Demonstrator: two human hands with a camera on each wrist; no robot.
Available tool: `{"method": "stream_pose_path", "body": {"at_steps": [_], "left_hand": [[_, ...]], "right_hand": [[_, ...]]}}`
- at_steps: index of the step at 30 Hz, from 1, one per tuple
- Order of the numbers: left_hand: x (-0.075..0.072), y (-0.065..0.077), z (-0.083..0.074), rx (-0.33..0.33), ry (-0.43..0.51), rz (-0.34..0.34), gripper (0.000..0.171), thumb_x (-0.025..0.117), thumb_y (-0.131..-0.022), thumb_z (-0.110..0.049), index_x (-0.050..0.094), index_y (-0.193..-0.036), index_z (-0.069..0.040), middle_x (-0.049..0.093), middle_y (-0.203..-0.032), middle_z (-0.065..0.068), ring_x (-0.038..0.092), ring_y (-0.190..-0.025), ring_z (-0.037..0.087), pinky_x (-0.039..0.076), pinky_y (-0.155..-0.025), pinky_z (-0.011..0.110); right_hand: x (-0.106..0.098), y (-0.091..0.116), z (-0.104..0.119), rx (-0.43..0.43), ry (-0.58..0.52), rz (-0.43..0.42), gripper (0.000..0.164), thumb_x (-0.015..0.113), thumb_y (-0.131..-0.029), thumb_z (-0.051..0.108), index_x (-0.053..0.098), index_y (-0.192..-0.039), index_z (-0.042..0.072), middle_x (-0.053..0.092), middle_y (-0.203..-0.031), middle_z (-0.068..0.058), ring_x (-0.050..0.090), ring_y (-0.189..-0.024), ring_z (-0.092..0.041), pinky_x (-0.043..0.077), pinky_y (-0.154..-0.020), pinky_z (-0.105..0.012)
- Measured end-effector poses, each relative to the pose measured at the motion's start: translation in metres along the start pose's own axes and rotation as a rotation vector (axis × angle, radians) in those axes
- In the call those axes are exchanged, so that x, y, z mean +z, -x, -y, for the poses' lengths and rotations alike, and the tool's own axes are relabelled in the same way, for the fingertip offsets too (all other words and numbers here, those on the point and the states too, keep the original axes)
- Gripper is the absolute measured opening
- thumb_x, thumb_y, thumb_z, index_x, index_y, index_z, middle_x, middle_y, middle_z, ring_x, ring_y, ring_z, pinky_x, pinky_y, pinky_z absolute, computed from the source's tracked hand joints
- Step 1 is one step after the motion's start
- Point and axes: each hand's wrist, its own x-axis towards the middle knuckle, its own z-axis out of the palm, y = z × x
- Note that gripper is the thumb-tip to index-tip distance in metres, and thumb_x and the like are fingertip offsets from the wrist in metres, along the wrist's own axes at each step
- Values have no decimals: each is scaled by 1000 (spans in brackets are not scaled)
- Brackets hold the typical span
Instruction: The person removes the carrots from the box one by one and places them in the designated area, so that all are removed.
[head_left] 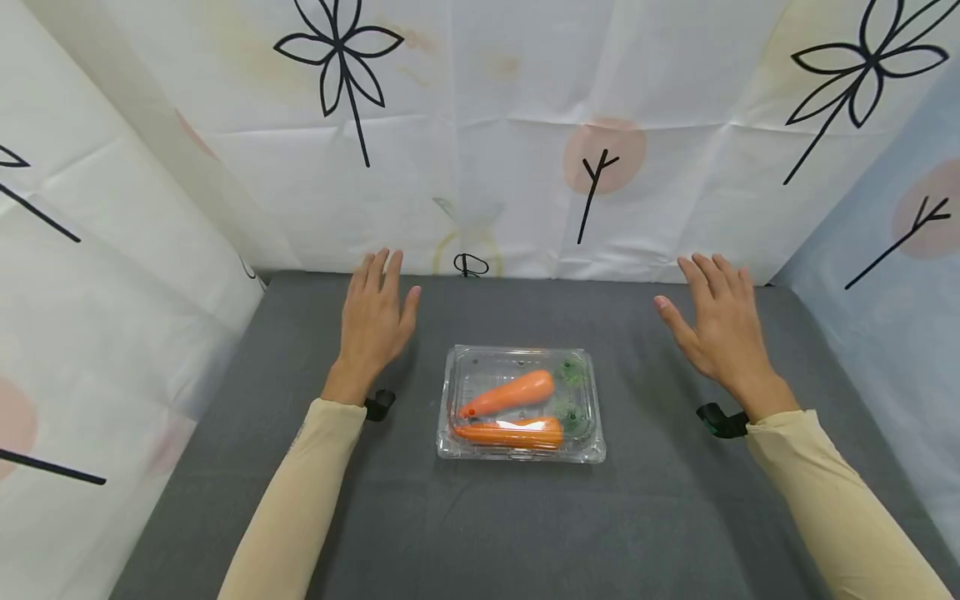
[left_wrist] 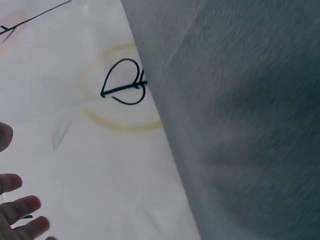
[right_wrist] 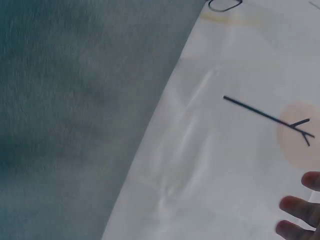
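A clear plastic clamshell box (head_left: 521, 354) lies on the dark grey table, its lid closed. Through the lid I see two orange carrots, an upper carrot (head_left: 510, 393) and a lower carrot (head_left: 551, 432), with green tops at the right end. To the left of the box is my left hand (head_left: 372, 329), fingers extended and thumb apart, holding nothing. My right hand (head_left: 723, 333) is well to the right of the box, fingers spread, likewise holding nothing. Only fingertips of each hand show in the two wrist views, and the box appears in neither.
The grey tabletop (head_left: 517, 525) spreads around the box. White cloth walls (head_left: 480, 167) printed with black flowers and twigs rise behind it and at the left. A bluish-white cloth (head_left: 900, 333) stands at the right. Dark straps sit at both wrists.
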Motion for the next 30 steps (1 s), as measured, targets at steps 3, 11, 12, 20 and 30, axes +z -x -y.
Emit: {"method": "stream_pose_path", "body": {"at_steps": [3,11,12,20,30], "left_hand": [[3,13,-2,-30,134,-13,52,57,-104,-23,46,-149,2,46,-147,26,40,-137,44,36,-109,58],[14,51,-12,-199,568,15,37,62,-101,-8,58,-136,4,62,-119,21,61,-108,35,51,-91,49],[16,56,-12,-226,614,21,36,61,-101,-7,59,-135,3,63,-117,20,62,-107,33,51,-91,47],[35,92,-21,-426,985,76,34,61,-102,-6,60,-132,9,67,-110,26,68,-93,23,55,-79,24],[54,119,-34,-539,1210,119,30,58,-102,-1,61,-131,9,63,-106,24,66,-87,14,57,-74,25]], "right_hand": [[2,10,11,-28,-83,-30,58,61,-102,33,50,-144,-5,50,-140,-30,41,-133,-50,27,-110,-65],[18,48,41,9,-269,27,39,73,-92,6,63,-129,-2,67,-118,-19,59,-110,-38,48,-86,-57],[20,53,45,18,-281,31,38,74,-92,6,65,-128,-1,68,-116,-17,61,-107,-36,49,-82,-55],[34,88,70,52,-399,36,34,78,-87,3,71,-120,6,73,-109,-7,68,-94,-27,54,-78,-38],[41,119,86,35,-506,73,54,93,-72,11,71,-121,13,70,-111,2,65,-93,-21,51,-81,-25]]}}
